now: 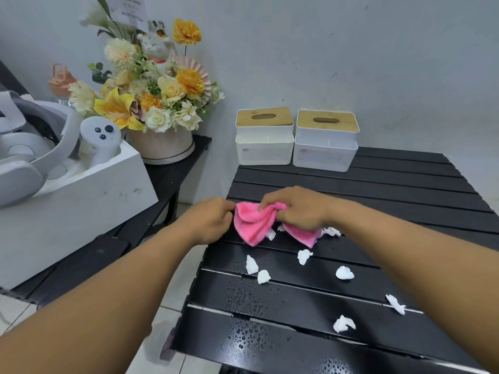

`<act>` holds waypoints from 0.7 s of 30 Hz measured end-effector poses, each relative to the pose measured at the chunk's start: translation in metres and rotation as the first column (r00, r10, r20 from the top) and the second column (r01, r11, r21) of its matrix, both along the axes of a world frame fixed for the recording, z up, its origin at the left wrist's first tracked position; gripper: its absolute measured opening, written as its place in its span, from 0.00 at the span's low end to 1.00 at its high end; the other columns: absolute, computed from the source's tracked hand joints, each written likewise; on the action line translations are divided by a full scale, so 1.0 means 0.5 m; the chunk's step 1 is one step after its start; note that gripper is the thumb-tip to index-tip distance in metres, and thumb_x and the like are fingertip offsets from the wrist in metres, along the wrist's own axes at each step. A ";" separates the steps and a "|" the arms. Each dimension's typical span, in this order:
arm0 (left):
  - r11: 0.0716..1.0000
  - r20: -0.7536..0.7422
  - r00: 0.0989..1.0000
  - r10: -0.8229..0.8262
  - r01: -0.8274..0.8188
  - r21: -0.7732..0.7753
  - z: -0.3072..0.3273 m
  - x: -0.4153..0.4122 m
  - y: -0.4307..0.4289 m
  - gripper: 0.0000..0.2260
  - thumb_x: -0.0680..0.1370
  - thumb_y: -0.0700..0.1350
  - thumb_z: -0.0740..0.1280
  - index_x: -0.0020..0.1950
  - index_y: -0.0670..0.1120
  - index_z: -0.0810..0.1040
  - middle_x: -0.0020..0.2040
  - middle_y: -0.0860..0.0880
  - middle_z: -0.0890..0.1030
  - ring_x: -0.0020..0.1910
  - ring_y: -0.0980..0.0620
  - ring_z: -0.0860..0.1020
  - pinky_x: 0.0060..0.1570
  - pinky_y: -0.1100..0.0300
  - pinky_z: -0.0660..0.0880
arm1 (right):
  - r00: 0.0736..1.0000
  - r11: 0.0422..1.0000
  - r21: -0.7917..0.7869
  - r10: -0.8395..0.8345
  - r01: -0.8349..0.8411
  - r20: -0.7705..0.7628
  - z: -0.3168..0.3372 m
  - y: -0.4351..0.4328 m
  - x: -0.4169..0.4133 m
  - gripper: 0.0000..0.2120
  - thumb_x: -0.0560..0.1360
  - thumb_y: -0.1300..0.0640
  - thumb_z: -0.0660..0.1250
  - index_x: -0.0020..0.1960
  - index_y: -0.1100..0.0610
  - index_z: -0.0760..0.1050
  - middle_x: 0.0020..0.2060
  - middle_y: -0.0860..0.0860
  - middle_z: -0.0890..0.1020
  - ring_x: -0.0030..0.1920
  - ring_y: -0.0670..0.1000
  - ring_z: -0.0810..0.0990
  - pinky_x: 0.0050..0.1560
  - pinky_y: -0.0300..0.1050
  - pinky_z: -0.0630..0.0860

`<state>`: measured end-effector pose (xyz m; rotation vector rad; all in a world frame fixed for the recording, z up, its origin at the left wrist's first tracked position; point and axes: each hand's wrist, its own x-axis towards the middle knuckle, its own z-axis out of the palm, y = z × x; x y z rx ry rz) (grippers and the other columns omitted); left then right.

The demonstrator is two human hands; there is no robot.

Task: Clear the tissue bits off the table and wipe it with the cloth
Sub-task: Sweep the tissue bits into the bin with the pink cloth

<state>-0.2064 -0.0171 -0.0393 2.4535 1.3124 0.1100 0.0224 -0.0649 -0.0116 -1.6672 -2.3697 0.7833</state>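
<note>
With left hand (pixel 213 220) pinching pink cloth (pixel 253 226) at its edge, right hand (pixel 297 207) gripping its bunched middle: spread flat first, then gather tissue bits (pixel 344 273) off wet table (pixel 378 190).

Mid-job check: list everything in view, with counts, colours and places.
table: one, black slatted, droplets on near slats
cloth: one, pink, over table's left middle
tissue bits: about nine, white, scattered under and near cloth
tissue boxes: two, white with wooden lids, table's far edge
flower arrangement: one, yellow and cream, side bench left
cat figurine: one, white, among flowers
VR headset: one, grey-white, white box far left
controller: one, white, same box
left hand: one, pinches cloth's left edge
right hand: one, grips bunched cloth
</note>
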 end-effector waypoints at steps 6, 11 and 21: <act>1.000 -0.024 1.000 0.007 -0.006 0.015 0.012 0.014 0.006 0.16 0.79 0.40 0.56 0.58 0.43 0.81 0.58 0.44 0.83 0.59 0.41 0.78 0.59 0.47 0.75 | 1.000 0.993 -0.114 -0.013 0.016 0.019 0.022 -0.016 0.020 0.15 0.73 0.62 0.63 0.50 0.46 0.82 0.54 0.42 0.83 0.55 0.47 0.78 0.63 0.50 0.72; 0.999 -0.030 0.999 0.024 -0.023 0.028 0.005 0.017 -0.011 0.16 0.79 0.41 0.56 0.60 0.44 0.81 0.58 0.43 0.83 0.59 0.40 0.78 0.59 0.47 0.75 | 0.999 0.987 -0.159 -0.033 0.027 -0.037 0.055 -0.032 0.029 0.13 0.74 0.65 0.62 0.46 0.53 0.83 0.40 0.44 0.85 0.41 0.41 0.80 0.49 0.44 0.75; 1.000 -0.026 1.000 0.008 -0.008 0.001 0.004 0.021 -0.012 0.16 0.78 0.39 0.56 0.57 0.43 0.82 0.54 0.43 0.84 0.55 0.41 0.80 0.55 0.48 0.77 | 0.984 0.985 -0.070 0.165 -0.160 0.071 0.016 -0.054 -0.050 0.17 0.75 0.62 0.61 0.55 0.44 0.81 0.56 0.41 0.82 0.55 0.46 0.77 0.60 0.43 0.70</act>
